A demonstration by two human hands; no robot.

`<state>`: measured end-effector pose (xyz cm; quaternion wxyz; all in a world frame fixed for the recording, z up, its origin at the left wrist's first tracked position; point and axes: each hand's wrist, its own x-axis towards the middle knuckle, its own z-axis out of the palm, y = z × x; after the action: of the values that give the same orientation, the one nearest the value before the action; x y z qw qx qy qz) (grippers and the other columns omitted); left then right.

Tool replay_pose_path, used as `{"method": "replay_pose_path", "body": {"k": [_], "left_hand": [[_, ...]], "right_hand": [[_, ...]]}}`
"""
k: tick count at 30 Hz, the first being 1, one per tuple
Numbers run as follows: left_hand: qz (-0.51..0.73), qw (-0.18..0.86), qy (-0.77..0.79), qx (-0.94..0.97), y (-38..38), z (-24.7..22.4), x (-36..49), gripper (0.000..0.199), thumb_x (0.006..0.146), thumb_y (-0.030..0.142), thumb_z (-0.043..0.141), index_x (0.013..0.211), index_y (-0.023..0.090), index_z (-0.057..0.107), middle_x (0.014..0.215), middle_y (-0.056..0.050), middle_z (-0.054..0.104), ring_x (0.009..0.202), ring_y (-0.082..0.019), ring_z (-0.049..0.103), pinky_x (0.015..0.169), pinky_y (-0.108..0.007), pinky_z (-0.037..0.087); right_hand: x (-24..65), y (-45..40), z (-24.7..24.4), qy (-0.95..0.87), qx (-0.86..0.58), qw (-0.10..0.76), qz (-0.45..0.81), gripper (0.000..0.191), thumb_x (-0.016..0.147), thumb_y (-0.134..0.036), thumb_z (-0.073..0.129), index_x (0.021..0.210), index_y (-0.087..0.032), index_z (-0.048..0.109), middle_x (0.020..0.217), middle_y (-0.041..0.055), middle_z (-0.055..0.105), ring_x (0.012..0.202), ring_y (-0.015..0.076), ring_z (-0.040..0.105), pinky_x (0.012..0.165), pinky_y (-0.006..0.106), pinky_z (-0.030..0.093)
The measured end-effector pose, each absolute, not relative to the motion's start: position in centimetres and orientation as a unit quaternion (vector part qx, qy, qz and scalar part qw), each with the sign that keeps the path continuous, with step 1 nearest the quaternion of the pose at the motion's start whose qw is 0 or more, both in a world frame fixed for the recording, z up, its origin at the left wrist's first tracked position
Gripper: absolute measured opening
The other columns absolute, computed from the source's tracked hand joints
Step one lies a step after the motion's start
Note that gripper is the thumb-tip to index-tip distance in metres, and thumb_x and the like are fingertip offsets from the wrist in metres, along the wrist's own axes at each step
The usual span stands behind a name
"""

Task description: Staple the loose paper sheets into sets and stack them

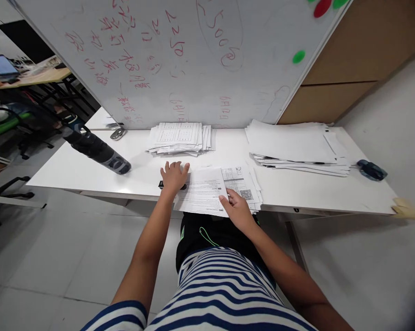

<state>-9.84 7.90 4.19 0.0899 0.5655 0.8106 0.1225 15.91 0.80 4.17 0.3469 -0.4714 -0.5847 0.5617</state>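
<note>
Printed sheets (203,191) lie at the front edge of the white desk, slightly overhanging it. My right hand (240,209) grips their right edge, thumb on top and fingers underneath. Beneath and to the right is a pile of papers with a QR code (237,179). My left hand (173,177) is palm down at the sheets' left edge with its fingers spread. Under it a small black object (162,185), possibly a stapler, sticks out on both sides; the palm hides most of it.
A stack of printed papers (176,138) lies at the back, with larger sheets (293,142) to the right. A dark bottle (100,154) stands at left near a grey mouse-like object (117,134). A dark item (372,170) sits far right. The whiteboard (193,59) rises behind.
</note>
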Motion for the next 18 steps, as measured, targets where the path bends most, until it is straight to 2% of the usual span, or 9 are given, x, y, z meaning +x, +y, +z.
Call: {"method": "replay_pose_path", "body": {"k": [7,13,18], "left_hand": [[0.125,0.063,0.802,0.580,8.0,3.0,-9.9,0.063,0.095,0.062,0.026,0.131,0.020,0.056,0.149,-0.015,0.046,0.149,-0.038,0.018,0.115,-0.065,0.014],[0.140,0.020,0.786,0.601,7.9,2.6,-9.3,0.051,0.096,0.051,0.033,0.126,0.019,0.059,0.143,-0.017,0.051,0.147,-0.039,0.021,0.115,-0.066,0.012],[0.132,0.028,0.789,0.599,7.8,2.8,-9.1,0.049,0.097,0.049,0.034,0.125,0.018,0.059,0.142,-0.017,0.053,0.146,-0.039,0.024,0.114,-0.065,0.015]], "right_hand": [[16.0,0.8,4.1,-0.583,-0.483,0.340,0.558,0.044,0.093,-0.051,0.052,0.127,-0.025,0.061,0.082,0.0039,0.074,0.074,0.0237,0.068,0.078,0.039,0.056],[16.0,0.8,4.1,-0.576,-0.489,0.335,0.563,0.045,0.092,-0.051,0.053,0.128,-0.024,0.061,0.089,0.0051,0.075,0.077,0.0245,0.069,0.076,0.038,0.055],[16.0,0.5,4.1,-0.577,-0.486,0.332,0.567,0.045,0.092,-0.050,0.052,0.128,-0.025,0.060,0.095,0.0061,0.075,0.080,0.0243,0.069,0.076,0.037,0.055]]}}
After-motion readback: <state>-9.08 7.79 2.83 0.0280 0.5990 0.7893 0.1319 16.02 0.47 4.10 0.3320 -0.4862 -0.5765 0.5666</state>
